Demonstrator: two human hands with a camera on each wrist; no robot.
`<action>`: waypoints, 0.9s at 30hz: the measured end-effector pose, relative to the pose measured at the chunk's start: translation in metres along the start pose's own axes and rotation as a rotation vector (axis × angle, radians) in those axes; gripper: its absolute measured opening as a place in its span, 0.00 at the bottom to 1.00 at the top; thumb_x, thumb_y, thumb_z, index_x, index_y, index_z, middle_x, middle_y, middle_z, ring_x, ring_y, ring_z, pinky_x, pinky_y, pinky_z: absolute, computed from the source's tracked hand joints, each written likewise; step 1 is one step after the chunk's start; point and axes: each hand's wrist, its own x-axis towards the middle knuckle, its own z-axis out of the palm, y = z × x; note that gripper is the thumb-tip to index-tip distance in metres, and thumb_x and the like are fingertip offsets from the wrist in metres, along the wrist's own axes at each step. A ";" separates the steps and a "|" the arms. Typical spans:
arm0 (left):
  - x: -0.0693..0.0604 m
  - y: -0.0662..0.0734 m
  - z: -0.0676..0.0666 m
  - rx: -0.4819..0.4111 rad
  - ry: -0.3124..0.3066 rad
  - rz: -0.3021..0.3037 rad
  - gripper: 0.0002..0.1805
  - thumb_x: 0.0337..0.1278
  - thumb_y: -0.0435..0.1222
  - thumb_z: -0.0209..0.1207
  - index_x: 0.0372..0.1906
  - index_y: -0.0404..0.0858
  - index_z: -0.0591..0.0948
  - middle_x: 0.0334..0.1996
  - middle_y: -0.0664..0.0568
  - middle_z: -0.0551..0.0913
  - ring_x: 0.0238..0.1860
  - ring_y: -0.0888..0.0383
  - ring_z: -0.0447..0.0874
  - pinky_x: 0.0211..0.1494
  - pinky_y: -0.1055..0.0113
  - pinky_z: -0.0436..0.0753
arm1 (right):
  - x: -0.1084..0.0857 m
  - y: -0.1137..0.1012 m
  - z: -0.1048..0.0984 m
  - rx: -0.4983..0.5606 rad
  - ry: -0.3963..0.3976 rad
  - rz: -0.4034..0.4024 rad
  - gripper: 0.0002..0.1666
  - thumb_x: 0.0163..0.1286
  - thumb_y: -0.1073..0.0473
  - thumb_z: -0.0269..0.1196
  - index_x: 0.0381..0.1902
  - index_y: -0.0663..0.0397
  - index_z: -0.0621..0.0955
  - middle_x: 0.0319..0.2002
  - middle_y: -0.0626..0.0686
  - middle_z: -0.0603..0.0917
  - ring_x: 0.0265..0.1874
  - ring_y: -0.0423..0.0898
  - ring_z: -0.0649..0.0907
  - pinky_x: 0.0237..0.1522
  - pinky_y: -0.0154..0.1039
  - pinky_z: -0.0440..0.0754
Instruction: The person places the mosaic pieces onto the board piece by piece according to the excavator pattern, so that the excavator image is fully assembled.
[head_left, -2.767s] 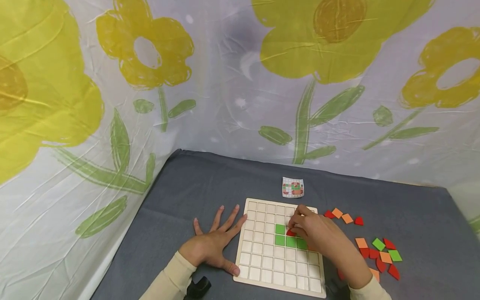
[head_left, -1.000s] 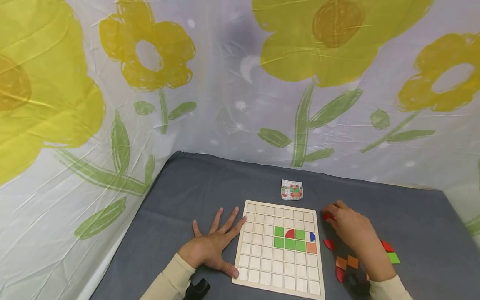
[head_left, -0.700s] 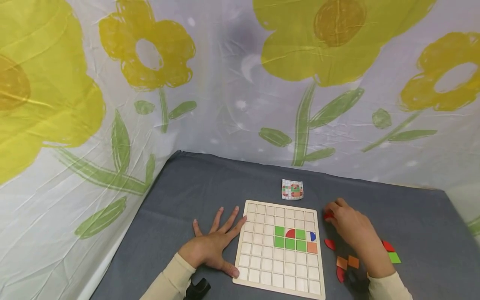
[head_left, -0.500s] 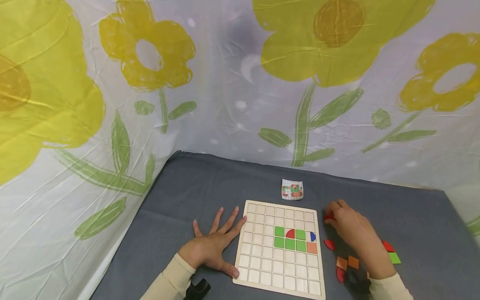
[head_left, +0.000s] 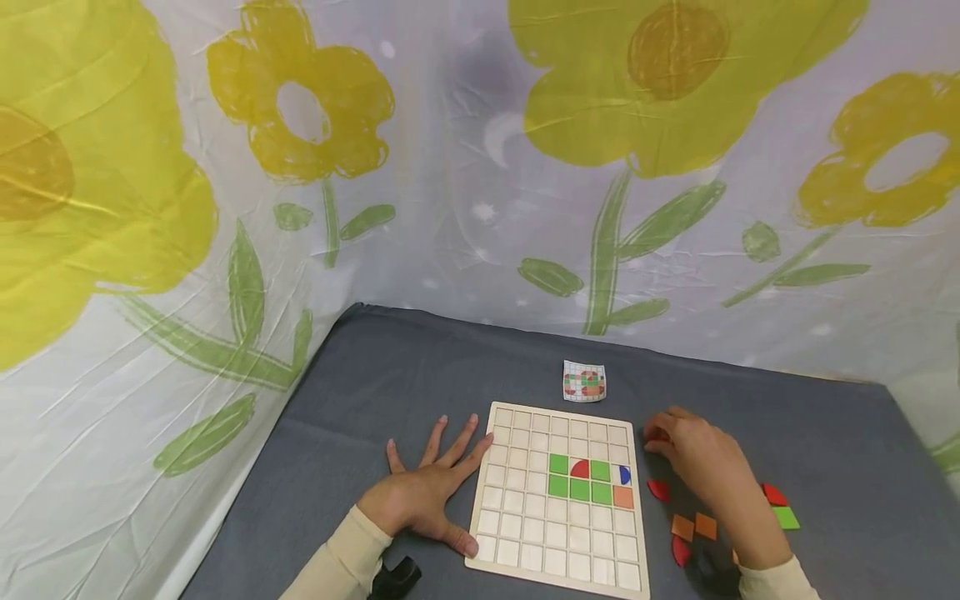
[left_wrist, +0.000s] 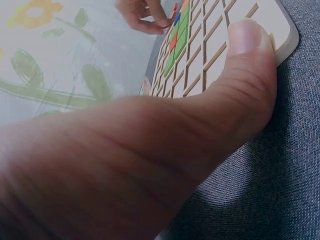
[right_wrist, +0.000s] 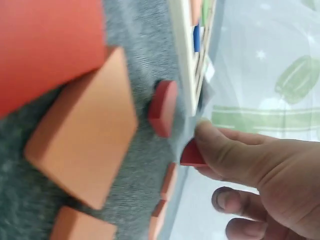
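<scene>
My left hand [head_left: 423, 496] lies spread with straight fingers at the left edge of the wooden grid board [head_left: 557, 533]. In the left wrist view its thumb [left_wrist: 250, 65] rests on the board's corner. Right of the board, my right hand [head_left: 705, 467] pinches a red quarter-circle tile [right_wrist: 192, 154] between thumb and fingers. In the grid sit several green square tiles [head_left: 580, 489], a red quarter-circle tile [head_left: 580, 469], an orange square tile [head_left: 623, 497] and a white square with a blue half-round shape [head_left: 625, 475].
Loose orange square tiles [head_left: 706, 525], red rounded tiles [head_left: 658, 490] and a green tile [head_left: 786, 517] lie right of the board, some hidden under my right forearm. A small pattern card [head_left: 584, 382] lies beyond the board. A black object [head_left: 395, 577] sits by my left wrist.
My right hand has left the board, where a red quarter-circle tile now sits in the grid, and moved right to pick up another red tile. The left hand has stayed put.
</scene>
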 end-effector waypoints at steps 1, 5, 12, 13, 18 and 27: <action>0.000 0.000 0.000 0.001 -0.002 -0.001 0.78 0.31 0.71 0.77 0.87 0.65 0.41 0.87 0.60 0.27 0.85 0.40 0.18 0.60 0.09 0.28 | -0.001 -0.001 0.000 0.000 0.027 -0.008 0.10 0.63 0.58 0.79 0.42 0.46 0.89 0.37 0.44 0.84 0.28 0.39 0.81 0.24 0.40 0.80; -0.001 -0.001 0.002 0.001 -0.004 -0.001 0.78 0.32 0.71 0.77 0.87 0.64 0.41 0.87 0.60 0.27 0.84 0.41 0.18 0.60 0.08 0.28 | -0.005 -0.008 -0.005 0.008 0.108 -0.024 0.10 0.64 0.58 0.78 0.43 0.46 0.90 0.37 0.44 0.88 0.23 0.35 0.79 0.20 0.36 0.74; 0.001 -0.003 0.002 -0.006 -0.001 0.008 0.78 0.32 0.71 0.77 0.87 0.64 0.41 0.87 0.60 0.27 0.84 0.39 0.18 0.59 0.08 0.27 | -0.013 -0.036 -0.015 0.131 0.056 -0.016 0.06 0.70 0.53 0.74 0.42 0.36 0.87 0.26 0.39 0.85 0.17 0.35 0.72 0.16 0.36 0.68; 0.001 -0.003 0.002 -0.007 0.000 0.008 0.78 0.32 0.71 0.77 0.87 0.64 0.41 0.87 0.60 0.27 0.84 0.39 0.17 0.59 0.09 0.27 | -0.013 -0.041 -0.014 0.141 0.054 -0.034 0.06 0.70 0.53 0.74 0.41 0.35 0.86 0.25 0.38 0.85 0.16 0.34 0.72 0.16 0.35 0.68; 0.001 -0.003 0.001 -0.008 0.001 0.006 0.77 0.33 0.71 0.77 0.87 0.65 0.41 0.87 0.60 0.27 0.84 0.41 0.17 0.60 0.09 0.27 | -0.017 -0.067 -0.011 0.178 0.039 -0.111 0.07 0.69 0.52 0.75 0.39 0.33 0.85 0.24 0.34 0.84 0.17 0.29 0.71 0.18 0.32 0.69; 0.001 -0.002 0.002 0.002 -0.002 -0.002 0.78 0.32 0.71 0.77 0.87 0.65 0.41 0.87 0.61 0.27 0.84 0.41 0.17 0.60 0.09 0.27 | -0.024 -0.094 -0.005 0.240 -0.013 -0.157 0.08 0.71 0.52 0.73 0.39 0.30 0.84 0.35 0.34 0.91 0.13 0.30 0.60 0.16 0.30 0.59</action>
